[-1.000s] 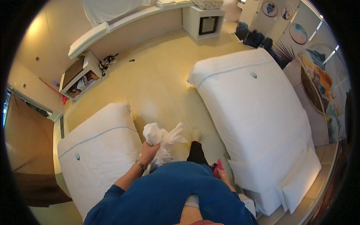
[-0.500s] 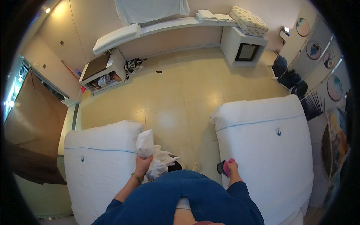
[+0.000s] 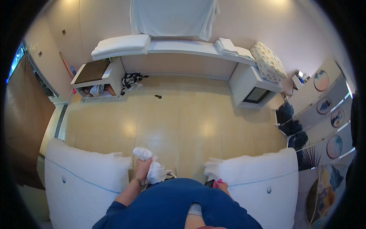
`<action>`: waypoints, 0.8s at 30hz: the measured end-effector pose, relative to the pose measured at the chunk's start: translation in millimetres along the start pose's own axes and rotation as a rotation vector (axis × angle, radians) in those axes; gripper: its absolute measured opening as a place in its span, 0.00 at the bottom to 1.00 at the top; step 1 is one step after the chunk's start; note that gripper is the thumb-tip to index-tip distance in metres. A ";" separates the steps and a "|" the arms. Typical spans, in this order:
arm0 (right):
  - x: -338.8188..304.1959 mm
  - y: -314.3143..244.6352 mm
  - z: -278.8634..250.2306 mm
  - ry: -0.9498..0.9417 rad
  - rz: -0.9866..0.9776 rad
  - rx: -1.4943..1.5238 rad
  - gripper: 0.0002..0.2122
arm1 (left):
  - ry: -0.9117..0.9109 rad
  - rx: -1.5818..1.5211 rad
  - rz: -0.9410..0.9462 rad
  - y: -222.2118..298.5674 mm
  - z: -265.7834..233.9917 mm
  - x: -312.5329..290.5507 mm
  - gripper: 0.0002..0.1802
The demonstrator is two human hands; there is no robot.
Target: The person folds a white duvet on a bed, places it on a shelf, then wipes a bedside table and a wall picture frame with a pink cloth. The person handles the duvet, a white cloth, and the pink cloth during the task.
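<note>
My left hand (image 3: 143,168) is closed round a bunched white cloth (image 3: 155,172), whose folds hang down beside my body. A watch sits on that wrist. My right hand (image 3: 222,186) grips a pink cloth (image 3: 217,184) low by my side. Right against it is a small dark object (image 3: 209,183), partly hidden, whose kind I cannot make out. To my left lies a bed with a white cover (image 3: 87,179), and to my right another white-covered bed (image 3: 255,171). Each cover carries a blue stripe and a small blue emblem.
Ahead, a white wall shelf (image 3: 179,46) holds folded white bedding (image 3: 122,45), towels (image 3: 227,45) and a patterned pillow (image 3: 268,63). An open cabinet (image 3: 98,82) stands left, with a black-and-white cloth heap (image 3: 132,81) on the floor. A small dark item (image 3: 158,97) lies on the tiles.
The beds have shifted lower in view, and more of the far wall shows. My right hand has drawn in closer to my body. Both hands keep their hold.
</note>
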State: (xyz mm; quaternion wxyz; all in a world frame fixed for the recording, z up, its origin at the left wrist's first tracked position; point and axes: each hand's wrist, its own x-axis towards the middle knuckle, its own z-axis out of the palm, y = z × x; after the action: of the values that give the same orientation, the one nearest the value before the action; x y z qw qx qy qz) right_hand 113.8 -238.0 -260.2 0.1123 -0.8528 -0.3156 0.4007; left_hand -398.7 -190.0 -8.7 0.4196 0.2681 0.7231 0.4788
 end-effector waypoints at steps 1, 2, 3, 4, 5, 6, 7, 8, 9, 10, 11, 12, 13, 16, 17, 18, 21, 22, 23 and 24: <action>-0.8 -40.4 -0.7 0.007 -0.008 0.050 0.20 | -0.027 -0.031 0.084 6.1 -3.5 30.2 0.14; 1.3 -59.1 -6.1 0.023 0.011 0.120 0.19 | -0.083 -0.042 0.172 12.6 2.6 57.7 0.15; 8.3 -65.6 -14.9 0.059 0.045 0.189 0.19 | -0.102 -0.007 0.188 26.9 14.7 80.1 0.15; 25.6 -72.4 -18.4 0.087 0.073 0.229 0.17 | -0.117 0.030 0.202 41.6 27.3 102.5 0.15; 13.7 -58.0 -10.6 0.101 0.143 0.299 0.16 | -0.124 0.093 0.199 42.8 25.0 103.7 0.15; 37.8 -74.8 -7.4 0.143 0.174 0.393 0.16 | -0.144 0.067 0.207 59.8 38.5 129.2 0.15; 57.7 -88.8 0.3 0.138 0.194 0.393 0.15 | -0.157 0.043 0.212 76.3 49.8 152.3 0.16; 89.6 -73.7 5.4 0.164 0.214 0.395 0.14 | -0.194 -0.003 0.219 89.0 66.3 175.6 0.16; 120.8 -76.6 10.9 0.179 0.229 0.401 0.13 | -0.186 0.004 0.245 102.2 80.8 199.7 0.16; 139.6 -84.2 19.1 0.136 0.231 0.463 0.13 | -0.182 0.034 0.260 113.6 96.9 219.7 0.16; 158.4 -103.3 25.6 0.078 0.217 0.502 0.13 | -0.150 0.058 0.266 121.6 105.5 235.8 0.17; 176.7 -122.2 31.5 0.021 0.204 0.540 0.13 | -0.117 0.086 0.245 128.6 111.9 248.8 0.17; 195.0 -140.9 36.3 -0.035 0.191 0.578 0.13 | -0.086 0.111 0.224 134.2 116.6 259.5 0.17; 249.1 -222.5 68.4 -0.225 0.154 0.742 0.13 | 0.020 0.080 0.224 161.6 139.2 296.6 0.16; 277.1 -252.9 63.7 -0.197 -0.028 0.363 0.14 | 0.052 0.039 0.213 168.6 144.0 309.2 0.15; 319.5 -297.2 51.3 -0.163 -0.209 -0.016 0.16 | 0.067 0.058 0.254 177.5 147.6 326.4 0.15; 389.6 -432.9 41.4 0.027 -0.265 -0.024 0.13 | 0.049 0.111 0.298 213.1 164.4 354.7 0.15; 371.5 -509.8 59.8 -0.061 -0.255 -0.162 0.13 | 0.124 0.170 0.253 214.1 148.1 356.1 0.15; 377.6 -565.3 56.5 -0.129 -0.260 0.034 0.15 | 0.144 0.170 0.223 214.2 147.3 368.0 0.15; 391.5 -617.8 51.8 -0.058 -0.289 0.041 0.17 | 0.143 0.157 0.212 216.8 154.3 385.7 0.15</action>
State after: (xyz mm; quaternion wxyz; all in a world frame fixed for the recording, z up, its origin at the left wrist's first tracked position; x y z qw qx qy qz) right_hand -14.3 484.0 -259.2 0.1770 -0.7841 -0.4299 0.4111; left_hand -462.9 272.9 25.8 0.2917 0.3400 0.7539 0.4805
